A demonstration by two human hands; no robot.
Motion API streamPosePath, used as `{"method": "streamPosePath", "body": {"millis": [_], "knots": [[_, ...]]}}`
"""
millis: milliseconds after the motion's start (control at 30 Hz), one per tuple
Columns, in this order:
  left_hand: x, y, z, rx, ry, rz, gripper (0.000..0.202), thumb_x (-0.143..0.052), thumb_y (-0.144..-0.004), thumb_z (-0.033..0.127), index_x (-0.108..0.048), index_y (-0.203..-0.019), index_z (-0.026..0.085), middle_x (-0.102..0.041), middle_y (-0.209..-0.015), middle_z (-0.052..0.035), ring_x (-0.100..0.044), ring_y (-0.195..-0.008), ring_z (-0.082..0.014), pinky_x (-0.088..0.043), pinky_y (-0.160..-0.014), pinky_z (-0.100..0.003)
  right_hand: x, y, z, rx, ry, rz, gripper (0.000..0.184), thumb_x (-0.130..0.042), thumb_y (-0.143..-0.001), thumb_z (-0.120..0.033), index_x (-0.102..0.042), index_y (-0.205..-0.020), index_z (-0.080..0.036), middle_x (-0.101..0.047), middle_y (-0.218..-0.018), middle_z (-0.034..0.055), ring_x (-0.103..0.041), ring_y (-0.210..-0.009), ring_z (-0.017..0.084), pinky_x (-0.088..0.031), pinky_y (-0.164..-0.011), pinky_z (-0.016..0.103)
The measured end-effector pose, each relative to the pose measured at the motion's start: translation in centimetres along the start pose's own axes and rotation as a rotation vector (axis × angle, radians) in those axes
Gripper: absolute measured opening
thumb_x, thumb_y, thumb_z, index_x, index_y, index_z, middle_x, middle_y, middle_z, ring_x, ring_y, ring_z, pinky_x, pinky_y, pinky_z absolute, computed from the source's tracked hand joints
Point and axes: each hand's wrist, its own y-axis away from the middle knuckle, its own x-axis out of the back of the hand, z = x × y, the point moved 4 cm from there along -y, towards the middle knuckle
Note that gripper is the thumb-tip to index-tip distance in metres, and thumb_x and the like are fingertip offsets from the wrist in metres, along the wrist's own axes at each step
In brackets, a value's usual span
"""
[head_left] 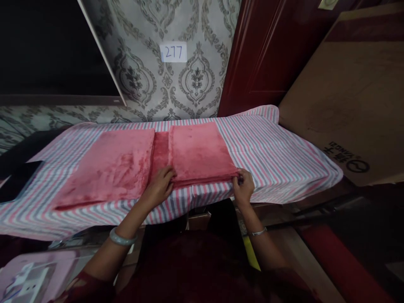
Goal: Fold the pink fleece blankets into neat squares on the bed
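A pink plush blanket [202, 151] lies on a striped cloth, folded in from both sides with a narrow gap between a left panel [116, 164] and a right panel. My left hand [162, 183] is closed on the near left corner of the right panel, beside the gap. At that panel's near right corner, my right hand [244, 186] is closed with thumb and fingers pinching the edge. Layers of the fold show along the near edge between my hands. My fingers partly hide both corners.
The striped cloth [268, 155] covers the table and hangs over its front edge. A large cardboard box [353, 97] stands at right, a black screen [57, 50] at upper left. A dark flat object [20, 181] lies at the left end; a pink item [41, 269] is below.
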Motion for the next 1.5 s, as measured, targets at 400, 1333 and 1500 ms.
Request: {"method": "streamPosePath", "body": {"millis": [400, 1333, 1500], "knots": [[0.6, -0.7, 0.8, 0.009, -0.203, -0.089, 0.027, -0.049, -0.086, 0.008, -0.064, -0.106, 0.018, -0.067, -0.103, -0.0127, -0.064, -0.097, -0.0282, -0.054, -0.088, -0.043, 0.2, -0.1, 0.3, -0.038, 0.002, -0.053, 0.017, -0.053, -0.086, -0.026, -0.064, -0.098, -0.02, -0.071, -0.1, 0.0088, -0.067, -0.091, 0.023, -0.056, -0.081, 0.039], [-10.0, -34.3, -6.0, 0.303, -0.104, -0.297, 0.032, -0.052, -0.094, 0.027, -0.074, -0.114, 0.014, -0.073, -0.121, -0.0154, -0.066, -0.115, -0.0258, -0.049, -0.098, -0.033, -0.3, 0.8, -1.1, 0.157, 0.12, -0.021, 0.02, -0.049, -0.091, -0.008, -0.06, -0.1, -0.022, -0.068, -0.111, 0.0107, -0.065, -0.101, 0.023, -0.056, -0.083, 0.038], [-13.4, -38.0, -8.1, 0.36, -0.128, -0.409, 0.035, -0.053, -0.094, 0.04, -0.077, -0.094, 0.015, -0.077, -0.1, -0.0133, -0.071, -0.097, -0.0254, -0.051, -0.083, -0.03, -0.3, 0.9, -1.2, 0.182, 0.147, -0.013, 0.022, -0.048, -0.091, -0.006, -0.061, -0.102, -0.021, -0.069, -0.11, 0.0106, -0.065, -0.1, 0.021, -0.057, -0.082, 0.035]]}}
